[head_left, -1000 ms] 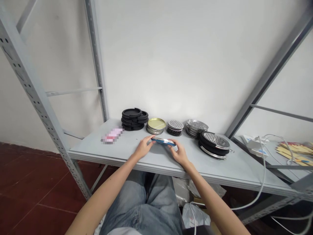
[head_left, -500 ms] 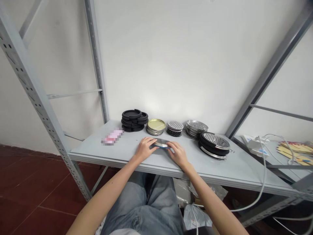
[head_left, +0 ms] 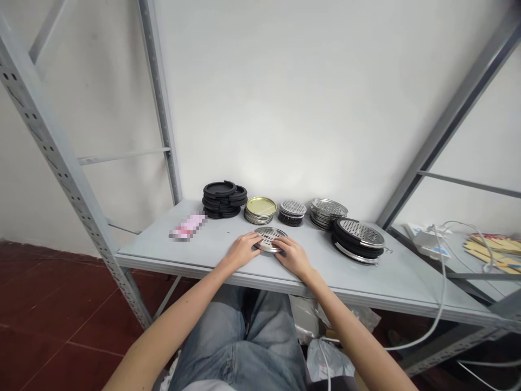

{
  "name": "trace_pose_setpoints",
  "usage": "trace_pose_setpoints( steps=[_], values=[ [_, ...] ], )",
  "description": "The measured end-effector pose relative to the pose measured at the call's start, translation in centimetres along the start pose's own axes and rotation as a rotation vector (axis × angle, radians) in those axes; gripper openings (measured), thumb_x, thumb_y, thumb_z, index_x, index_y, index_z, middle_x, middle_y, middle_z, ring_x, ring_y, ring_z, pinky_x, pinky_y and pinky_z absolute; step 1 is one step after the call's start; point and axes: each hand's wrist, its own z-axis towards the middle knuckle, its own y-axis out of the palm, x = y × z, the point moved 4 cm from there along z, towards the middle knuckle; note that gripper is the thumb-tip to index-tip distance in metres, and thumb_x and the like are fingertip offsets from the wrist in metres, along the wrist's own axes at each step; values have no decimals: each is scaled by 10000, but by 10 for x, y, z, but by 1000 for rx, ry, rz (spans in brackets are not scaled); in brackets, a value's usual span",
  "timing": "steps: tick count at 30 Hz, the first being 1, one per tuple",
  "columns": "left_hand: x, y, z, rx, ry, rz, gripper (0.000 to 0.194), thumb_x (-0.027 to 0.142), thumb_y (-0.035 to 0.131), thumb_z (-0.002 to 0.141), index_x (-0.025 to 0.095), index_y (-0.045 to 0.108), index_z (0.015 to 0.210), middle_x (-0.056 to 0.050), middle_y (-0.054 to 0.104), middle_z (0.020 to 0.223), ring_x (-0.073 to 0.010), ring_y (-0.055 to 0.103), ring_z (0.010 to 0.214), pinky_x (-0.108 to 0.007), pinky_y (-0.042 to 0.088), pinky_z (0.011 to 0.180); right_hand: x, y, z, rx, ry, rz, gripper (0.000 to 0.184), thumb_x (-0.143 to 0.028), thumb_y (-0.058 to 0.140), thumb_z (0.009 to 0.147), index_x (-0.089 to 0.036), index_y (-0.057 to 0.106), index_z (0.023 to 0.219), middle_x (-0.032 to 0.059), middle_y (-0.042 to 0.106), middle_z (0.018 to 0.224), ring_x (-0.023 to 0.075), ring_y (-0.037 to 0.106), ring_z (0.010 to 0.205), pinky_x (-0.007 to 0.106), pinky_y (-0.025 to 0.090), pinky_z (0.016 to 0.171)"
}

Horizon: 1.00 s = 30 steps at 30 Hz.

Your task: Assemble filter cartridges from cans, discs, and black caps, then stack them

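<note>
A round perforated metal disc (head_left: 270, 237) with a shiny rim lies flat or nearly flat on the grey shelf board (head_left: 163, 244). My left hand (head_left: 243, 248) grips its left edge, with the fingertips on top of the rim. On the opposite edge my right hand (head_left: 293, 256) holds it the same way; both thumbs are partly hidden. Just behind the disc stand a stack of gold-coloured round lids (head_left: 261, 208) and a smaller stack with perforated discs (head_left: 292, 210). Farther right is a stack of silver perforated discs (head_left: 328, 208).
Black rings (head_left: 222, 201) are piled at the back left, near a blurred pink item (head_left: 189, 226). At the right sits a pile of black rings and perforated discs (head_left: 358, 239). Metal posts (head_left: 160, 103) frame the shelf; a white cable (head_left: 440, 304) hangs at the right.
The disc was tilted up between my hands, showing its edge and some blue beneath. Now it has tipped down level, with its perforated face visible and my fingers over the rim.
</note>
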Motion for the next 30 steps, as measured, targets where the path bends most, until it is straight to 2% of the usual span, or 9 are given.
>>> trace_pose_setpoints(
  steps=[6,9,11,16,20,23,26,28,30],
  values=[
    [-2,-5,-2,119,-38,71,386,260,643,825,187,646,1205,-139,587,1317,-279,542,1229,-454,454,1051,13,-2,-3,68,181,-91,305,-102,550,756,-190,651,1031,94,675,1079,252,601,1005,388,496,892],
    [-16,-15,1,120,-30,109,306,239,615,827,184,687,1119,-141,600,1285,-291,557,1191,-478,455,1037,18,-6,-4,113,249,-158,288,-89,543,721,-177,652,973,108,673,1023,268,590,975,410,480,893],
    [-32,-32,6,132,-30,136,260,209,607,809,196,711,1047,-129,607,1270,-299,551,1187,-493,440,1043,21,-6,-5,131,289,-188,296,-91,540,717,-165,649,982,122,669,1040,277,584,990,424,471,905],
    [-77,-98,34,221,-243,337,292,241,505,877,167,685,1095,-120,591,1264,-285,507,1209,-419,397,1064,25,1,-5,65,275,-203,330,-106,562,708,-141,653,1023,153,662,1161,310,545,1131,458,439,985],
    [-90,-138,66,196,-374,436,395,273,491,887,127,591,1239,-132,558,1284,-299,493,1200,-399,387,1051,27,4,-5,26,268,-151,315,-108,557,706,-151,660,1000,145,672,1163,293,564,1127,431,463,968],
    [-94,-150,85,121,-416,499,483,299,492,886,101,501,1326,-158,543,1308,-320,478,1211,-424,371,1051,27,2,-5,38,266,-127,305,-136,569,704,-167,655,995,126,675,1161,288,574,1116,420,468,960],
    [-102,-157,86,102,-468,538,474,314,473,894,109,491,1321,-172,538,1312,-331,477,1222,-445,362,1047,26,1,-4,31,263,-101,250,-166,581,700,-183,647,941,115,686,1113,287,578,1092,400,477,928],
    [-114,-160,71,88,-608,560,482,337,479,891,103,486,1311,-198,535,1309,-357,469,1236,-479,369,1029,25,1,-3,16,266,-83,215,-183,584,704,-193,637,912,106,695,1046,280,587,1041,382,483,886],
    [-132,-161,46,52,-868,560,603,407,549,846,65,447,1332,-250,503,1334,-408,453,1250,-525,388,996,24,1,-2,6,271,-74,195,-202,586,713,-197,631,903,99,696,994,275,590,994,371,480,852]
  ],
)
